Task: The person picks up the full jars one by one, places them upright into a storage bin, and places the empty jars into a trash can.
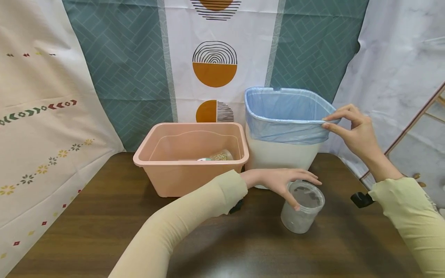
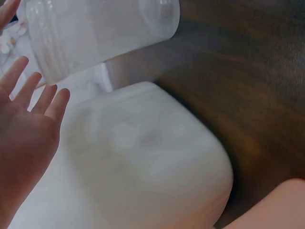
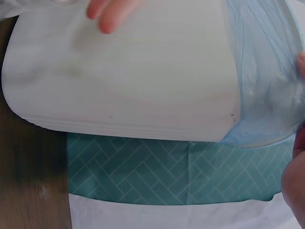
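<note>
My left hand [image 1: 278, 180] spreads its fingers and thumb about the top of a clear plastic jar [image 1: 299, 220], which stands on the table in front of the bin. In the left wrist view the fingers of the left hand [image 2: 28, 119] are spread near the rim of the jar [image 2: 109, 28], not curled round it. Thumb and fingers of my right hand [image 1: 358, 133] pinch the blue trash bag [image 1: 292, 133] at the front right corner of the white trash bin [image 1: 281, 154]. This bag lines the bin and folds down over its rim.
Left of the trash bin is a pink plastic tub [image 1: 194, 179]; a container of pale beads or beans [image 1: 220, 156] lies inside it. Both stand towards the back of the dark wooden table [image 1: 104, 216]. Patterned cloths [image 1: 125, 58] hang behind and at the sides.
</note>
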{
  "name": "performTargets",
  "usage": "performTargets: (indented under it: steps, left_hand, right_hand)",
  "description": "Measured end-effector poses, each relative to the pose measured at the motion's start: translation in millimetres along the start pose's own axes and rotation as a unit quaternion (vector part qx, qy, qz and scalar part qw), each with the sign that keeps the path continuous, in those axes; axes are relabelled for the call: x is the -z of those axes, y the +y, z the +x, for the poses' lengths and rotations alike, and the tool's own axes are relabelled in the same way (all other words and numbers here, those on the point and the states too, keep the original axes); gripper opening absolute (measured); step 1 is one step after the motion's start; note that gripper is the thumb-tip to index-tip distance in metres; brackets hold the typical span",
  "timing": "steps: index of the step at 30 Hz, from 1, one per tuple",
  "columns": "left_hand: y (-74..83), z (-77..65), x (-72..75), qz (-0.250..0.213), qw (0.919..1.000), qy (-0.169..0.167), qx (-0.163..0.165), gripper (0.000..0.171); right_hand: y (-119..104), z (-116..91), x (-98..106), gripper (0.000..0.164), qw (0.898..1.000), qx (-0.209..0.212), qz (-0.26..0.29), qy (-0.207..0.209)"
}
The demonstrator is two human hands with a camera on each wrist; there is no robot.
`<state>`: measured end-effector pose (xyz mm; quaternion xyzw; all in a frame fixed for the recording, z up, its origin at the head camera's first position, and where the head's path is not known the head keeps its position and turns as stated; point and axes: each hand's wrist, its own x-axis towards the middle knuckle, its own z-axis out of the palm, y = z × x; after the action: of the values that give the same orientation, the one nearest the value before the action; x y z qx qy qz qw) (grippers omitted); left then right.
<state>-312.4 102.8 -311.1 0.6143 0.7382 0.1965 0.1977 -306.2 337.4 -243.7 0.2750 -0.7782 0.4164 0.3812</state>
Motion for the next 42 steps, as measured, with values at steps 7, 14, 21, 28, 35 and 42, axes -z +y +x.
performTargets:
  steps: [7,14,21,28,35,42]
  left_hand:
    - [-3.2,2.7,-9.0,0.051,0.9985,0.021,0.002,0.084]
    - [-0.3,1.3,-5.8,0.084,0.9959,0.03,0.017,0.083]
    - [4.1,-5.6,1.2,0.088,0.9957,0.011,0.027,0.083]
    - [11.5,-11.2,9.0,0.091,0.9955,0.011,0.025,0.079]
    - [21.0,-17.2,20.5,0.095,0.9953,0.009,0.017,0.076]
    - [29.6,-27.1,34.6,0.093,0.9955,0.015,0.014,0.073]
  right_hand:
    - [-1,0,-1,0.016,1.0,0.0,0.008,0.001]
    - [-6,0,-2,0.016,1.0,-0.002,0.004,0.001]
    - [-3,1,-1,0.017,1.0,0.001,0.0,0.0]
    - [-4,0,-1,0.016,1.0,0.0,0.006,-0.002]
    - [-1,-1,-1,0.017,1.0,0.002,0.001,-0.002]
    - [-13,-1,-2,0.016,1.0,0.003,0.006,-0.004]
